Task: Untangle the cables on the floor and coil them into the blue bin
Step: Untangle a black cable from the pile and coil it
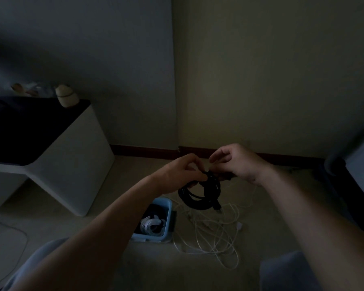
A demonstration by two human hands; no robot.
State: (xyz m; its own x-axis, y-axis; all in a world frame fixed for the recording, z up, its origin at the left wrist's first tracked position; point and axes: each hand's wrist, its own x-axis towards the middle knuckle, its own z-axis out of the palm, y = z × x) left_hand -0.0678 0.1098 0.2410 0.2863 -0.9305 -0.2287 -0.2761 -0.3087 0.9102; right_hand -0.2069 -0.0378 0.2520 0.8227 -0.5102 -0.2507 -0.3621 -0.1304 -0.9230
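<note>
Over the floor, from the head camera, the left hand and the right hand meet at the top of a coiled black cable. It hangs in loops beneath them, its plug end dangling low. The left grip pinches the gathered loops, evidently so the coil holds its shape. The right grip curls its lower fingers round a loose strand just beside it, thumb and forefinger apart, probably to wrap that tail round the bundle; the dim light hides the exact contact. Below stands a small light-blue plastic bin on the pale floor, with a coiled white cable inside, handy for the drop. Beside the bin, thin white cables lie tangled, work yet to do.
</note>
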